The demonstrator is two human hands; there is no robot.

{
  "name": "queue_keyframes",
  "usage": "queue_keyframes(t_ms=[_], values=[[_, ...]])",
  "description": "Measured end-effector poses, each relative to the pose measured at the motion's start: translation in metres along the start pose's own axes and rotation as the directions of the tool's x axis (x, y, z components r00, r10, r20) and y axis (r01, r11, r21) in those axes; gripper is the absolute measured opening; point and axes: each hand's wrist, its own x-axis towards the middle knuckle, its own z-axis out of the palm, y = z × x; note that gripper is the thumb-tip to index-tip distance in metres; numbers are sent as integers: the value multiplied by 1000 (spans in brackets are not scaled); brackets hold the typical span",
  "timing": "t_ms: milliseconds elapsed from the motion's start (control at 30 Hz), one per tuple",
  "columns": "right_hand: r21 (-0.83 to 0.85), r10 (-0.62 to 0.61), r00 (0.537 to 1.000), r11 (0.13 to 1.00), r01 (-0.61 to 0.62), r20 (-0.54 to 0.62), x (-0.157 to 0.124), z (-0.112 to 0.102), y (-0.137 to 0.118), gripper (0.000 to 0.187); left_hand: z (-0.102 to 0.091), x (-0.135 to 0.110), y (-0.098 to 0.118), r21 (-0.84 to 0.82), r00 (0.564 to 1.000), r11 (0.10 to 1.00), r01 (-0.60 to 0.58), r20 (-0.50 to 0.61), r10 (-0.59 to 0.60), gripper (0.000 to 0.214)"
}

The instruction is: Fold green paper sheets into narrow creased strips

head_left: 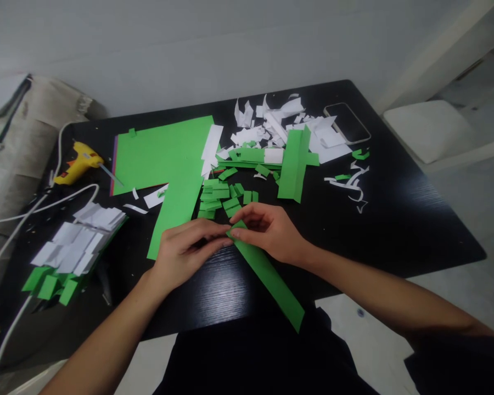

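One green paper strip (267,277) slanted from the hands toward the near right, its near end past the black table's (395,219) edge. The right hand (274,233) pinched its far end; the left hand (185,249) met that corner, fingertips together, its grip unclear. Small folded green pieces (215,192) lay just beyond.

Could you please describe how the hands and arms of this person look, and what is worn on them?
The left hand and right hand are ungloved, with no ring or watch visible. Both forearms are bare and unmarked as far as I can see. A dark, nearly black sleeve covers the upper right arm; no left sleeve is in view.
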Motion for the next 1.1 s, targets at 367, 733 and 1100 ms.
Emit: queue_keyframes(t_ms=[367,733,1100], values=[[32,23,1000,999,-22,-5,-1,1,1,27,0,1,-1,-23,1000,1000,2,13,-1,15],[-34,13,1000,999,-13,7,1,1,4,25,-4,4,3,-16,972,977,212,109,-209,15],[-13,202,979,979,-202,26,6,-4,-2,27,3,2,0,3,968,980,200,153,-198,16]])
